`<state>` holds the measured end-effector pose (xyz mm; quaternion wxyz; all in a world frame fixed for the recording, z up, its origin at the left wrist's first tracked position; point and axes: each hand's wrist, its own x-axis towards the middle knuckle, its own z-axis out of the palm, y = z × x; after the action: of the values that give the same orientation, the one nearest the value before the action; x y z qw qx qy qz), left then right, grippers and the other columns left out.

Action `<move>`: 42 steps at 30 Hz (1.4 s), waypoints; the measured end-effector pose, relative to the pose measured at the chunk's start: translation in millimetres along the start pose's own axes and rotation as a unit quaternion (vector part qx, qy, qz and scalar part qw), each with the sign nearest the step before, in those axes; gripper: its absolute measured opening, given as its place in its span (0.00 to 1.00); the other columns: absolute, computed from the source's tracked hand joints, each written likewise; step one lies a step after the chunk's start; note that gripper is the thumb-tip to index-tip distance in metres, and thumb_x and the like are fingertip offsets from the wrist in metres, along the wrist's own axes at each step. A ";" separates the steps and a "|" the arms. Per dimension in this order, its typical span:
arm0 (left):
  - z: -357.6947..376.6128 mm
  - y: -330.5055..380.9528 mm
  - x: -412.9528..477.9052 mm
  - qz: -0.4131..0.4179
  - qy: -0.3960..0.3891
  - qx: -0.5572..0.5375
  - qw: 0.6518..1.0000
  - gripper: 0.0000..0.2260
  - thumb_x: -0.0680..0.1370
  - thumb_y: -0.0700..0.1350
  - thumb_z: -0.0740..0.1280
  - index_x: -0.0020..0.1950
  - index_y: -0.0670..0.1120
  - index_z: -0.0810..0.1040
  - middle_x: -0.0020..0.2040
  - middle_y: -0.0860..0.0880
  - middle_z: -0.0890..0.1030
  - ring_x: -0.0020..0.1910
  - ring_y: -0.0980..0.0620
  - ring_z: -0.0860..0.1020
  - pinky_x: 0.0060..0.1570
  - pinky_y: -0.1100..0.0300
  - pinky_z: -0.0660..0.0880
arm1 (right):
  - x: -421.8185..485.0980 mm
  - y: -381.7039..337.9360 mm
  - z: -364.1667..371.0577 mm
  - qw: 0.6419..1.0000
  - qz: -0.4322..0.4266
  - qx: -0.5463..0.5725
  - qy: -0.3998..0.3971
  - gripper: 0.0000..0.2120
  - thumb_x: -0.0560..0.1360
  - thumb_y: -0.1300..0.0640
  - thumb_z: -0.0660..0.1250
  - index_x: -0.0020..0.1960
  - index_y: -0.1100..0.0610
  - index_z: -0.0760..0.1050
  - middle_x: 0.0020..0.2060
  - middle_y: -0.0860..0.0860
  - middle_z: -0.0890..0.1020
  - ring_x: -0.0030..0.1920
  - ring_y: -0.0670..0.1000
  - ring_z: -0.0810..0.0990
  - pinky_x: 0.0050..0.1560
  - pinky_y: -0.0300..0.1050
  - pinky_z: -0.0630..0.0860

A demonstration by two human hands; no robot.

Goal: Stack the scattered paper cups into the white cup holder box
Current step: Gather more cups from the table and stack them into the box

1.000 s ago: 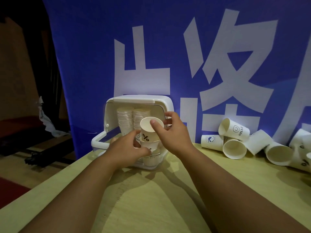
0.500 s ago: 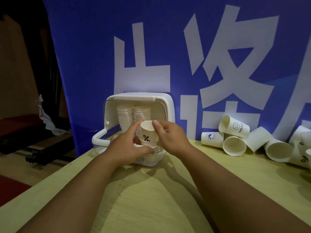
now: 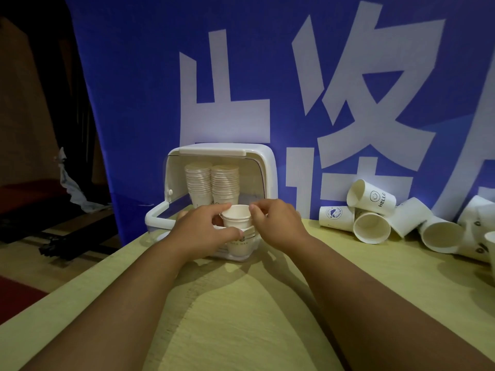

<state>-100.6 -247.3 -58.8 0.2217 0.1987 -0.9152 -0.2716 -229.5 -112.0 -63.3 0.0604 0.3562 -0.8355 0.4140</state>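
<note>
Paper cup (image 3: pixel 237 216) stands upright, mouth up, nested on the short stack (image 3: pixel 241 246) at the front of the white cup holder box (image 3: pixel 267 167), gripped by the left hand (image 3: pixel 203 231) and pinched at the rim by the right hand (image 3: pixel 278 223), both equally near.

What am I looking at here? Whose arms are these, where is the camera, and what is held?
No machine here: a person works with bare hands, and the camera sits on their head, looking forward and down, so both arms reach in from below. On the table stands a white cup holder box, open at the front, with two cup stacks at its back. The left hand grips a paper cup nested on a short stack at the box's front; the right hand pinches its rim. Several loose cups lie tumbled to the right, before a blue banner.
</note>
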 end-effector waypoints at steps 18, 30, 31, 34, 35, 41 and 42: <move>33.1 58.8 -24.5 0.220 0.093 0.018 0.971 0.08 0.77 0.45 0.67 0.37 0.50 0.74 0.36 0.54 0.75 0.37 0.53 0.73 0.36 0.54 0.71 | -39.0 65.8 -80.2 0.985 0.133 -0.032 0.106 0.05 0.78 0.56 0.68 0.43 0.52 0.79 0.40 0.49 0.81 0.41 0.49 0.80 0.42 0.43 0.79; 123.7 107.9 -11.3 0.180 -0.152 0.195 0.952 0.25 0.82 0.43 0.58 0.79 0.55 0.60 0.74 0.53 0.66 0.64 0.49 0.74 0.64 0.50 0.73 | -54.1 143.8 -128.2 0.957 0.246 -0.073 0.137 0.22 0.76 0.56 0.68 0.70 0.50 0.74 0.73 0.52 0.59 0.69 0.58 0.65 0.66 0.49 0.69; 131.6 117.6 -3.3 0.166 -0.157 0.200 0.953 0.28 0.81 0.42 0.58 0.80 0.56 0.57 0.75 0.52 0.65 0.66 0.48 0.74 0.64 0.49 0.73 | -53.9 146.8 -129.1 0.958 0.247 -0.067 0.132 0.23 0.77 0.57 0.67 0.71 0.52 0.73 0.74 0.52 0.59 0.70 0.58 0.64 0.67 0.49 0.68; 157.4 148.4 21.0 0.142 -0.166 0.204 0.954 0.39 0.78 0.38 0.60 0.82 0.64 0.48 0.78 0.48 0.62 0.63 0.45 0.76 0.57 0.52 0.76 | -50.4 152.1 -130.2 0.959 0.242 -0.054 0.140 0.23 0.77 0.59 0.64 0.72 0.54 0.72 0.73 0.52 0.64 0.69 0.58 0.66 0.67 0.50 0.69; 165.0 156.8 29.0 0.135 -0.173 0.210 0.953 0.41 0.78 0.38 0.60 0.81 0.68 0.44 0.80 0.46 0.59 0.61 0.45 0.77 0.54 0.54 0.76 | -48.9 153.2 -130.3 0.957 0.244 -0.053 0.146 0.22 0.77 0.59 0.64 0.71 0.55 0.73 0.71 0.52 0.66 0.68 0.58 0.67 0.65 0.50 0.69; 192.0 183.7 63.4 0.115 -0.208 0.280 0.930 0.45 0.80 0.37 0.63 0.80 0.72 0.39 0.83 0.40 0.51 0.64 0.39 0.76 0.62 0.48 0.76 | -44.1 154.3 -127.8 0.941 0.269 -0.036 0.203 0.19 0.80 0.52 0.59 0.66 0.60 0.74 0.65 0.56 0.72 0.66 0.60 0.68 0.58 0.49 0.68; 194.9 184.3 66.6 0.110 -0.202 0.293 0.928 0.44 0.80 0.38 0.64 0.81 0.70 0.41 0.82 0.40 0.52 0.66 0.38 0.74 0.63 0.47 0.75 | -43.5 154.4 -127.9 0.936 0.275 -0.027 0.220 0.20 0.80 0.51 0.59 0.67 0.60 0.74 0.66 0.55 0.72 0.66 0.60 0.67 0.58 0.50 0.68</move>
<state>-300.4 -57.2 -78.0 -0.0072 0.0937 -0.9956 0.0007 -321.8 68.0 -97.5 0.1361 0.0114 -0.8776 0.4596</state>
